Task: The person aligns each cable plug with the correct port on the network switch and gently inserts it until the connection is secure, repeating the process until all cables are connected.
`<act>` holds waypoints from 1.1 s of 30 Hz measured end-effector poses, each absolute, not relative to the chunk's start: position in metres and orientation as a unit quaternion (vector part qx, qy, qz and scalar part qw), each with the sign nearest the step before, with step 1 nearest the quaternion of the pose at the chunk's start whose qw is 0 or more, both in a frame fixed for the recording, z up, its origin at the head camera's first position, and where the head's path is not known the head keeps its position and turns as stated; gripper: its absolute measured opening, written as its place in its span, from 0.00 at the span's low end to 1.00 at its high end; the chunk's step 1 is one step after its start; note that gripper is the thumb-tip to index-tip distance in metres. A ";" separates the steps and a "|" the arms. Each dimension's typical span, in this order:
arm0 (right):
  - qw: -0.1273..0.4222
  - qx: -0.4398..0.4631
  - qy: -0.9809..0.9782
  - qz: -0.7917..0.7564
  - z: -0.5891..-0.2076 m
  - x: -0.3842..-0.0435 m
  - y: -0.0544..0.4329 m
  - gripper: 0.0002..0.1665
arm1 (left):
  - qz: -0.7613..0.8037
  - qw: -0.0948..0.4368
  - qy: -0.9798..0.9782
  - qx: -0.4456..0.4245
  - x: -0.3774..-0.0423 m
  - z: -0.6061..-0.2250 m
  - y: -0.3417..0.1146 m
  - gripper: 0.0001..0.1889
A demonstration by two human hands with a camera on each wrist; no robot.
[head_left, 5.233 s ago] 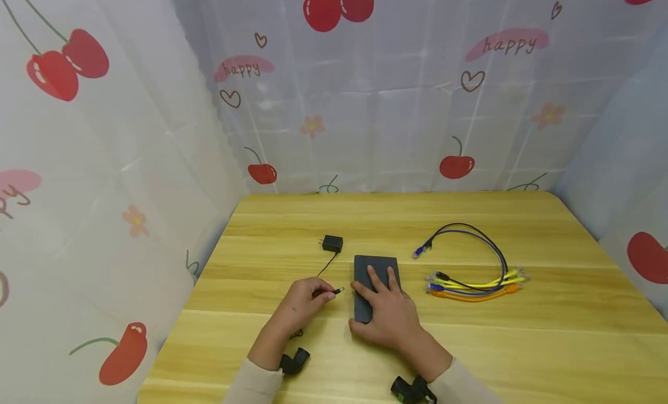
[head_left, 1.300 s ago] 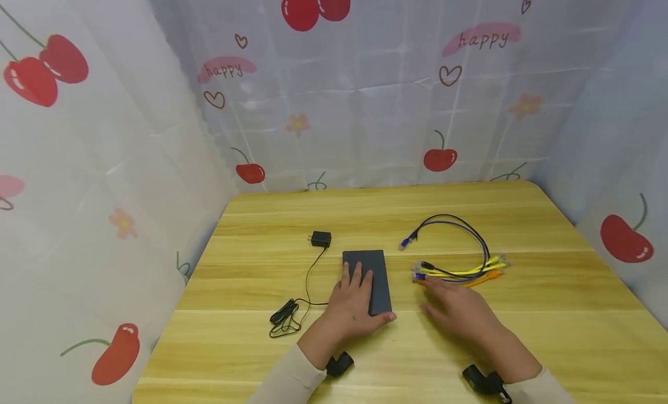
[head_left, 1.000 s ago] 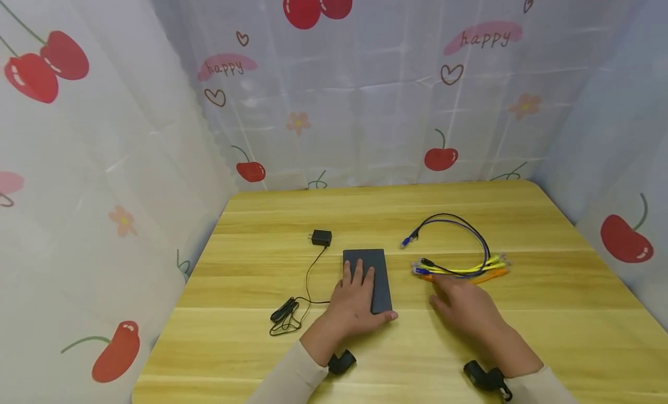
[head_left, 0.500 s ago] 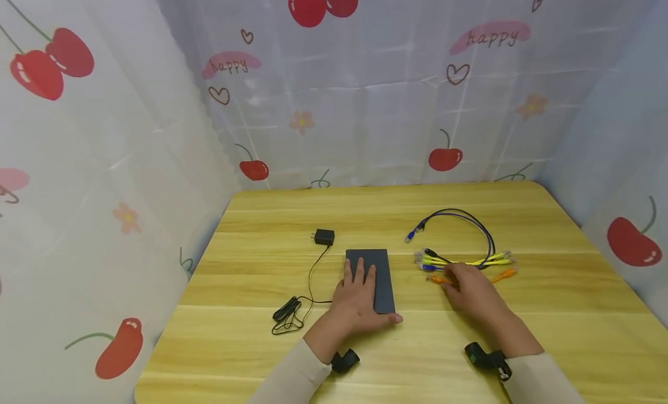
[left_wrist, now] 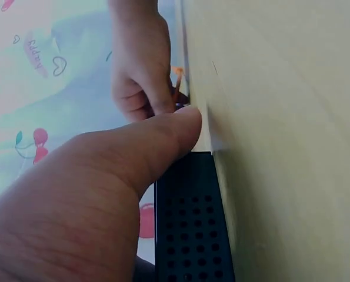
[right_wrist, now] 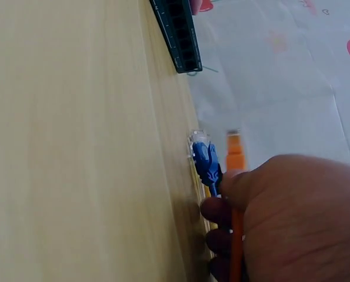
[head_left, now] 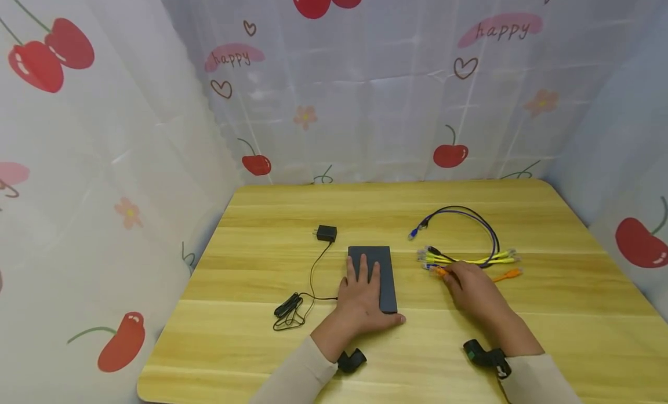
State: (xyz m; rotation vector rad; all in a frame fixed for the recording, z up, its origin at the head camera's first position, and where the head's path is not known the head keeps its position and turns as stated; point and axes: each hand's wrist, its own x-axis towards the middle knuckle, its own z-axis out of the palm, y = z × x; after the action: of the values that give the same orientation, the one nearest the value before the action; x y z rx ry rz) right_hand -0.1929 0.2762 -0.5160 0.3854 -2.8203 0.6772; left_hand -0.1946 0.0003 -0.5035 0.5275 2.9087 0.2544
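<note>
In the head view my left hand (head_left: 362, 302) lies with spread fingers on the dark network switch (head_left: 387, 279), its thumb beyond the near edge. The left wrist view shows that thumb (left_wrist: 157, 138) by the switch's perforated side (left_wrist: 192, 229). To the right, my right hand (head_left: 477, 291) pinches an orange Ethernet cable (head_left: 508, 274) close to one plug. That orange plug (right_wrist: 236, 157) points up between thumb and fingers in the right wrist view, beside a blue plug (right_wrist: 205, 161). A row of ports (right_wrist: 182, 35) faces this side. The curled fingers hide part of the orange cable.
Yellow Ethernet cables (head_left: 493, 260) lie just behind the right hand, with blue and black cables (head_left: 487, 225) curving behind them. On the left are a black power adapter (head_left: 326, 233) and its bundled cord (head_left: 288, 306), which runs toward the switch under the left hand.
My right hand has left the switch and taken hold of the orange cable, lifting its plug end. My left hand has released the power cord's plug and moved onto the switch.
</note>
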 end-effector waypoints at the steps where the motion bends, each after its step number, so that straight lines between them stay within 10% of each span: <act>1: 0.101 0.125 -0.958 0.238 -0.516 -0.193 0.276 0.10 | 0.083 0.086 0.977 0.176 -0.195 -0.504 0.001 0.66; 33: 0.107 0.169 -0.923 0.329 -0.523 -0.194 0.272 0.11 | 0.120 0.068 0.976 0.169 -0.198 -0.505 0.000 0.60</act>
State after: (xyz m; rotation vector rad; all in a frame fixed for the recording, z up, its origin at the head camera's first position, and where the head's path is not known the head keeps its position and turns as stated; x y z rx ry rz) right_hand -0.1944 0.2718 -0.5233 0.4974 -2.7182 0.9683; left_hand -0.1979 -0.0004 -0.5055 0.5100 2.9403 0.3607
